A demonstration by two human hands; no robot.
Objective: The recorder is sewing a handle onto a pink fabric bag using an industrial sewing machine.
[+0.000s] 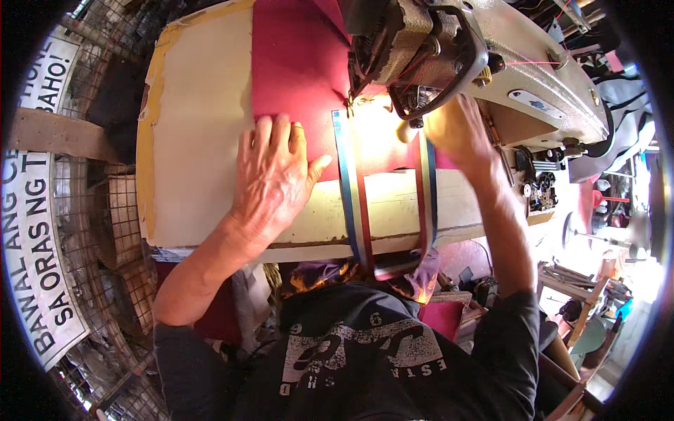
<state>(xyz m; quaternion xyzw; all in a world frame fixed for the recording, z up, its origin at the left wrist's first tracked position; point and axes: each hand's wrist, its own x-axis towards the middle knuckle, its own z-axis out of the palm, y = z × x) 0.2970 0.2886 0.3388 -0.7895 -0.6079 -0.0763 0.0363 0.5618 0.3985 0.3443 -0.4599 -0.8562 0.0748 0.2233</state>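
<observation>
My left hand [272,168] lies flat on a dark red sheet of cloth [295,63], fingers stretched out and thumb apart. A striped ribbon in blue, white and red [349,189] runs from beside the presser foot of the sewing machine [449,63] down over the table's front edge. It loops at my lap and comes back up toward my right hand [460,130]. That hand is beside the machine's head, right of the brightly lit sewing spot. Glare and blur smear its fingers, so whether it grips the ribbon or the cloth cannot be made out.
The pale tabletop [193,126] has a worn, yellowed left edge. Red thread [533,63] runs along the machine's arm. A wire mesh wall with white signs [53,281] stands at the left. Tools and scraps crowd a wooden stand [579,288] at the right.
</observation>
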